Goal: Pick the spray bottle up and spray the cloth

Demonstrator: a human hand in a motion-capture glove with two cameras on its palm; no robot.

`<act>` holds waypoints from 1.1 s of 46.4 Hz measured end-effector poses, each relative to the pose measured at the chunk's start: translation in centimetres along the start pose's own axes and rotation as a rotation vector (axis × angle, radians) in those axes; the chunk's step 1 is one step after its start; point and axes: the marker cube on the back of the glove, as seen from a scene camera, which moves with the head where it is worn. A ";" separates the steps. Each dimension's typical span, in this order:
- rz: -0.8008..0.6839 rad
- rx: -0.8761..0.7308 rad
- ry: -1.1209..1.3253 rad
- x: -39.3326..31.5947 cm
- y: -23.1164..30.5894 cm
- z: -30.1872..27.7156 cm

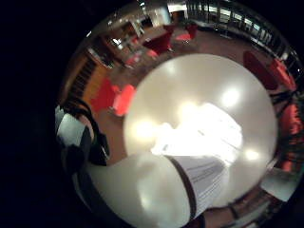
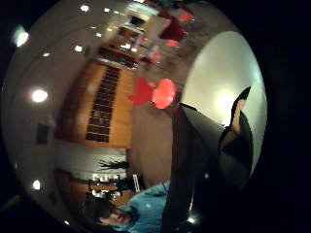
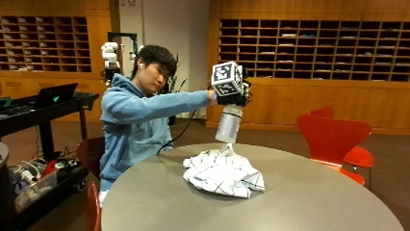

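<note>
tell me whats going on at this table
A person in a blue hoodie sits at a round grey table and holds a spray bottle up in the air with the gloved right hand, which grips it at the top. The bottle hangs above a crumpled white checked cloth lying on the tabletop, its lower end just over the cloth's raised peak. No spray is visible. Red chairs stand beside the table.
</note>
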 end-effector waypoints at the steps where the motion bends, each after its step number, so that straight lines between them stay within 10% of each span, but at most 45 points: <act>1: -0.011 0.021 -0.061 -0.1 -0.1 0.3; 23: -0.050 0.222 -0.523 0.2 -0.8 13.1; 51: -0.106 -0.300 -0.450 1.6 1.7 17.2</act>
